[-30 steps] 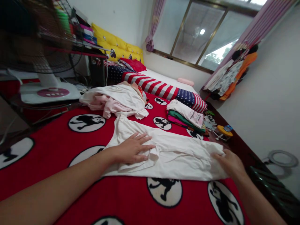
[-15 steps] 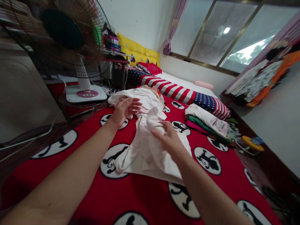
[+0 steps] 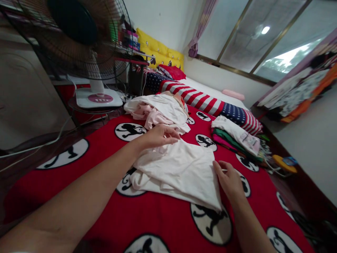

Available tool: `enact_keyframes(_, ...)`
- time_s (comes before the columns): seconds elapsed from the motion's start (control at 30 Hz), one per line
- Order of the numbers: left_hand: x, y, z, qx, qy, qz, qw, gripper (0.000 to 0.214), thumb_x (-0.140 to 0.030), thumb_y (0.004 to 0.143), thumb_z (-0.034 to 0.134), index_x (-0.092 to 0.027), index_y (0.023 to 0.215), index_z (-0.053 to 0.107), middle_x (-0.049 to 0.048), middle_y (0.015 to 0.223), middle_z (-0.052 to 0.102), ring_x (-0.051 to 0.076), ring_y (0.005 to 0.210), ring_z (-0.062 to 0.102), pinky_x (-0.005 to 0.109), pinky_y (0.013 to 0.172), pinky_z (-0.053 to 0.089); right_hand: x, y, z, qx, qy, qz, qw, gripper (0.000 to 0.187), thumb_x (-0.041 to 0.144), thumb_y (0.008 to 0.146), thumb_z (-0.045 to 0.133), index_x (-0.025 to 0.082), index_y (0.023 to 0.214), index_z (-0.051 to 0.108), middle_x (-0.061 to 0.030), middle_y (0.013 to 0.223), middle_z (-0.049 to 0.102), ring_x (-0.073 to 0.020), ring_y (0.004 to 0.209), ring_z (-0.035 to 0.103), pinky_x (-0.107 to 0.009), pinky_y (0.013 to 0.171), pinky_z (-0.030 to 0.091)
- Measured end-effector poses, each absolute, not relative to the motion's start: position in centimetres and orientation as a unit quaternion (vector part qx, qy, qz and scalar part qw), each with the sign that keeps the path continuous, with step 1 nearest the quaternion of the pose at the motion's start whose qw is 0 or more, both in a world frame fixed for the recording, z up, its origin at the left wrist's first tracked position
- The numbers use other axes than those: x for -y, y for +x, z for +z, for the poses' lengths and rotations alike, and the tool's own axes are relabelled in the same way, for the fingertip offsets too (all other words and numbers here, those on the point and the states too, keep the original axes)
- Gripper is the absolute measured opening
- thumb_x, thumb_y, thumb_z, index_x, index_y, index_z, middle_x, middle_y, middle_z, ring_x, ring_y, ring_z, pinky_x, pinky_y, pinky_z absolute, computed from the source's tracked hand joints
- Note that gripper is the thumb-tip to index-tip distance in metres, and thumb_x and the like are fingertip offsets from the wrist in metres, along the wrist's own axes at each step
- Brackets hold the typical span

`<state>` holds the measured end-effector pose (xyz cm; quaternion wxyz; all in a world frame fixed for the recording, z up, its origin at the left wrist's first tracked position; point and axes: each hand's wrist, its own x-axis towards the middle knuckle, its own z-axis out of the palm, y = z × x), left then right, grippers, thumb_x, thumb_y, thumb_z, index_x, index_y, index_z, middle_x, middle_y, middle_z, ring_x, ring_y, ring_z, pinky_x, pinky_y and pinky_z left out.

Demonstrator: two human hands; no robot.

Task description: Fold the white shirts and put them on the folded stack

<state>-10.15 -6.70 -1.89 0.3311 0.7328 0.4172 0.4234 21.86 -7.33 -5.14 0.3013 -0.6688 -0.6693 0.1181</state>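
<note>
**Left hand** (image 3: 159, 137): held open, palm down, fingers extended and slightly spread. It is placed over the upper part of the white garment, and nothing is gripped.

**Right hand** (image 3: 229, 179): held narrow, fingers lightly curled, with nothing seen in the grasp. It is positioned just beside the garment's right edge. Contact with that edge cannot be confirmed.

**Item between the hands:** white garment (image 3: 176, 175), laid doubled over on the bed, with a slanted right edge that tapers to a corner nearest the viewer. Its layers are not squared.

**Surface:** red bedspread (image 3: 252, 211), printed with black monkey figures in white circles.

**Beyond the left hand:** loose pile of white and pink clothes (image 3: 158, 112), placed just past the fingertips.

**Beyond the right hand:** folded stack of clothes (image 3: 231, 137), with white, green and pink layers, set near the bed's far side.

**Surroundings:** striped and starred bolster (image 3: 200, 98) along the bed; pedestal fan (image 3: 73, 35) at the left; hanging clothes (image 3: 297, 91) at the right.

**Step in hand:** judged to be the flattening of the doubled garment.

**Next move:** judged to call for the slanted edge to be squared, as that edge is within reach of the right hand.
</note>
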Motion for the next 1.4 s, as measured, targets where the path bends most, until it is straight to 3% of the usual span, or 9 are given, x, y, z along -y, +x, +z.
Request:
enact_keyframes(0.1,7.3,-10.6,-1.6,-0.464,0.779,0.312,0.284,0.025,-0.034,0.077,0.067,-0.012,0.086,0.074,0.0072,0.081,0.073,0.017,0.072,0.064,0.024,0.063,0.043,8.3,22.0,-5.8,0.667,-0.674,0.179,0.261,0.055,0.066,0.079,0.052,0.015,0.094,0.069,-0.0124,0.092,0.071,-0.0284,0.084,0.064,-0.042,0.078,0.047)
enact_keyframes(0.27,8.0,-12.6,-0.1,-0.505,0.792,0.195,0.281,0.032,-0.044,0.076,0.065,-0.013,0.078,0.072,0.0038,0.070,0.069,0.015,0.063,0.061,0.021,0.054,0.039,10.0,20.7,-5.4,0.667,-0.656,0.086,0.343,0.059,0.059,0.077,0.062,0.014,0.116,0.057,-0.0133,0.102,0.064,-0.0256,0.080,0.062,-0.039,0.071,0.048)
enact_keyframes(0.37,8.3,-13.3,0.4,-0.520,0.768,0.185,0.324,0.038,-0.050,0.077,0.062,-0.013,0.081,0.070,0.0039,0.069,0.069,0.016,0.063,0.062,0.021,0.053,0.040,11.4,20.1,-4.3,0.743,-0.537,-0.009,0.400,0.034,0.046,0.083,0.063,0.019,0.103,0.058,-0.0113,0.102,0.060,-0.0235,0.085,0.059,-0.037,0.073,0.047)
enact_keyframes(0.5,10.0,-13.4,0.8,-0.548,0.777,0.114,0.286,0.039,-0.053,0.075,0.062,-0.015,0.079,0.069,0.0034,0.068,0.068,0.016,0.061,0.060,0.022,0.051,0.036,13.8,19.9,-3.6,0.883,-0.372,0.028,0.284,0.021,0.033,0.079,0.072,0.024,0.093,0.061,-0.0071,0.099,0.061,-0.0222,0.088,0.058,-0.036,0.076,0.046)
enact_keyframes(0.67,13.7,-13.4,0.3,-0.637,0.755,0.042,0.153,0.035,-0.053,0.065,0.069,-0.019,0.070,0.066,0.0025,0.072,0.066,0.018,0.064,0.057,0.025,0.052,0.029,15.0,21.0,-5.2,0.907,-0.361,0.043,0.212,0.014,0.014,0.081,0.066,0.022,0.093,0.063,-0.0055,0.096,0.062,-0.0203,0.084,0.057,-0.034,0.075,0.044)
enact_keyframes(0.8,15.1,-13.6,-0.9,-0.664,0.717,0.127,0.169,0.027,-0.045,0.072,0.062,-0.019,0.066,0.061,0.0016,0.068,0.062,0.017,0.064,0.055,0.025,0.054,0.031,14.5,21.9,-5.6,0.909,-0.340,0.062,0.234,0.009,0.016,0.090,0.056,0.021,0.088,0.063,-0.0042,0.088,0.063,-0.0179,0.079,0.057,-0.031,0.072,0.042)
enact_keyframes(0.97,15.7,-14.7,-1.7,-0.602,0.629,0.326,0.368,0.039,-0.055,0.072,0.063,-0.018,0.070,0.048,-0.0040,0.060,0.048,0.011,0.054,0.046,0.021,0.049,0.032,14.0,23.0,-4.2,0.902,-0.316,0.065,0.288,0.009,0.020,0.092,0.055,0.021,0.089,0.064,-0.0044,0.088,0.065,-0.0166,0.081,0.059,-0.030,0.074,0.041)
enact_keyframes(1.1,16.5,-15.8,-2.6,-0.601,0.579,0.258,0.486,0.047,-0.056,0.066,0.072,-0.019,0.088,0.051,-0.0084,0.054,0.045,0.010,0.045,0.043,0.020,0.043,0.035,14.4,23.3,-3.7,0.919,-0.326,0.133,0.175,0.015,0.023,0.092,0.054,0.023,0.085,0.068,-0.0037,0.085,0.065,-0.0164,0.078,0.059,-0.029,0.071,0.041)
enact_keyframes(1.4,12.0,-14.0,-3.0,-0.671,0.491,0.358,0.425,0.067,-0.064,0.071,0.064,-0.019,0.119,0.046,0.0065,0.089,0.067,0.020,0.068,0.067,0.027,0.054,0.051,14.9,21.5,-3.3,0.900,-0.378,0.207,0.067,0.018,0.035,0.088,0.060,0.025,0.102,0.067,-0.0032,0.083,0.062,-0.0179,0.077,0.056,-0.029,0.069,0.039)
